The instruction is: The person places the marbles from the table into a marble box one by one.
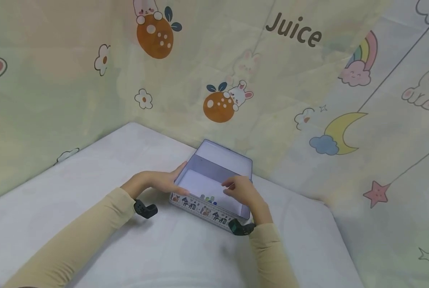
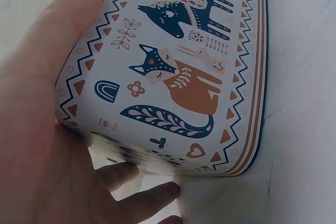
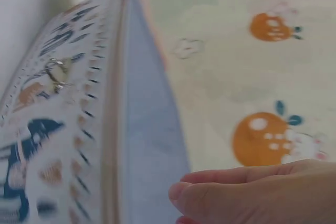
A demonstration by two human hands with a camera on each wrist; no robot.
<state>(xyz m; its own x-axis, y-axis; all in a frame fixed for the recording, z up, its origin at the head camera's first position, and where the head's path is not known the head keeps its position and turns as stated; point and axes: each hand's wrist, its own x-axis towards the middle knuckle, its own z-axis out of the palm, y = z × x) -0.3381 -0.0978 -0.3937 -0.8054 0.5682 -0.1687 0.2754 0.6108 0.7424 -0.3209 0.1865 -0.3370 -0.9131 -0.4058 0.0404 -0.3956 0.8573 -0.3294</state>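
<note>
A tin box point(image 1: 208, 214) with a fox-and-horse pattern stands with its lid point(image 1: 225, 157) raised at the back. Several small green and blue marbles point(image 1: 208, 199) lie inside along the front wall. My left hand point(image 1: 162, 182) holds the box by its left side, the thumb at the front rim; in the left wrist view the fingers spread round the corner. Over the right part of the box is my right hand point(image 1: 243, 190), its fingers loosely bent with a gap to the thumb and nothing seen between them. The right wrist view shows this hand point(image 3: 257, 195) beyond the rim.
The box stands on a white-covered table point(image 1: 171, 256), near its back edge. Behind the table hangs a pale printed curtain point(image 1: 185, 80) with rabbits, oranges and a moon. Each wrist carries a dark strapped device point(image 1: 145, 209).
</note>
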